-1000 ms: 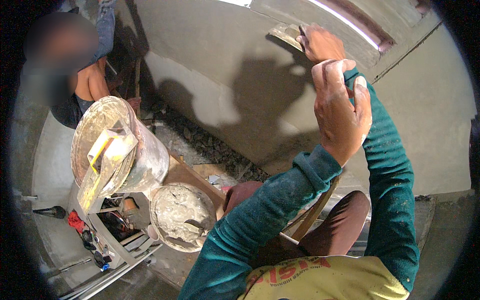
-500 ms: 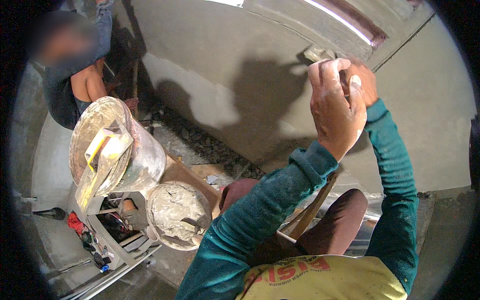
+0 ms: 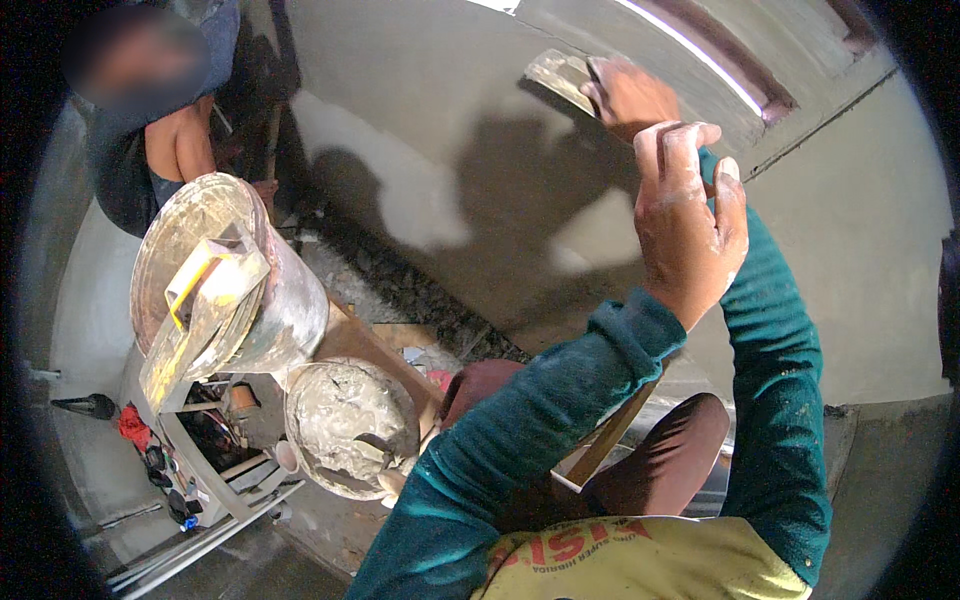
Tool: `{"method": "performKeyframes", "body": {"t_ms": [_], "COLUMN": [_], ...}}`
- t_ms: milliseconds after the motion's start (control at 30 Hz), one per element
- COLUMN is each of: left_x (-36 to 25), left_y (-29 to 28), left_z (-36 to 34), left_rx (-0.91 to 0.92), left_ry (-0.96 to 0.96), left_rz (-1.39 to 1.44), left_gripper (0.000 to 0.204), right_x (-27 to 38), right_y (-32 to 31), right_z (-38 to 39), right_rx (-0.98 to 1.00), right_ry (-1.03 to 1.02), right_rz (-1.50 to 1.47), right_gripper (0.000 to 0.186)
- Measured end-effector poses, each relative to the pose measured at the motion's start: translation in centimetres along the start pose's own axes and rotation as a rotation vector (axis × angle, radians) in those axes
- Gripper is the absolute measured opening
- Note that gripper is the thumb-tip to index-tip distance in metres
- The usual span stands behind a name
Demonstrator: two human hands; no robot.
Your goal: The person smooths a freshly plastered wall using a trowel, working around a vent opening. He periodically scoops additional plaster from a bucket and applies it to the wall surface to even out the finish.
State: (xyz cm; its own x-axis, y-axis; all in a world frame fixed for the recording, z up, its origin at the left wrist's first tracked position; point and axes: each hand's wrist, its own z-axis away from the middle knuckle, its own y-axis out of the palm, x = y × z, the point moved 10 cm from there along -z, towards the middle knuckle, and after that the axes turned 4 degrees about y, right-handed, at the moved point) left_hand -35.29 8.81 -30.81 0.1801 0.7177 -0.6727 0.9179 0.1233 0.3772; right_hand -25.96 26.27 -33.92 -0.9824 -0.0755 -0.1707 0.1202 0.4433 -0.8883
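Note:
My right hand (image 3: pixel 634 97) is closed on a plastering trowel (image 3: pixel 556 76) at the upper middle, its flat, pale-smeared blade reaching left against the grey wall (image 3: pixel 400 70). Just below the window opening, the blade lies on or very near the wet-looking plaster. My left hand (image 3: pixel 692 215) hangs in the air in front of my right forearm. Its fingers are loosely bent, the thumb stands apart, and nothing shows in it. White smears mark its knuckles and thumb.
A bucket of grey plaster (image 3: pixel 350 425) stands left of my knees. Beside it, a larger bucket (image 3: pixel 290 305) carries a plaster-caked tool with a yellow-edged handle (image 3: pixel 195 280). Another person (image 3: pixel 180 150) is at the upper left. Rubble (image 3: pixel 400 280) lines the wall's foot.
My right hand has swept the trowel up and to the left along the wall, out from behind my left hand. My left hand has shifted slightly right and down.

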Motion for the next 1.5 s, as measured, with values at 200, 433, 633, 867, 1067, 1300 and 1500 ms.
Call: {"method": "performKeyframes", "body": {"t_ms": [200,433,633,867,1067,1300,1500], "left_x": [0.3,0.3,0.6,0.6,0.8,0.3,0.4], "left_y": [-1.2,-1.9,-2.1,-1.8,-1.9,-1.5,-1.0], "left_z": [-1.0,-1.4,-1.4,-1.5,-1.5,-1.1,-0.7], "left_rx": [-0.012,-0.06,-0.057,-0.038,-0.075,-0.098,-0.054], "left_ry": [-0.07,-0.022,-0.047,-0.06,-0.041,-0.019,-0.044], "left_rz": [0.009,-0.009,-0.015,-0.02,-0.043,-0.059,-0.073], "left_gripper": [0.033,0.033,0.031,0.032,0.032,0.032,0.032], "right_x": [2.9,2.7,2.7,4.1,5.1,1.4,-2.4], "right_y": [-1.1,-0.8,-0.2,1.3,1.4,-0.3,-0.2], "right_z": [-3.6,-4.2,-4.5,-7.8,-7.9,-3.4,-0.7], "right_rx": [-0.101,-0.006,-0.079,-0.17,-0.146,-0.066,0.06], "right_ry": [-0.11,-0.102,-0.113,-0.241,-0.216,-0.092,0.011], "right_rz": [0.01,0.025,-0.012,-0.005,0.021,-0.009,0.01], "right_gripper": [0.031,0.028,0.027,0.025,0.026,0.026,0.027]}}
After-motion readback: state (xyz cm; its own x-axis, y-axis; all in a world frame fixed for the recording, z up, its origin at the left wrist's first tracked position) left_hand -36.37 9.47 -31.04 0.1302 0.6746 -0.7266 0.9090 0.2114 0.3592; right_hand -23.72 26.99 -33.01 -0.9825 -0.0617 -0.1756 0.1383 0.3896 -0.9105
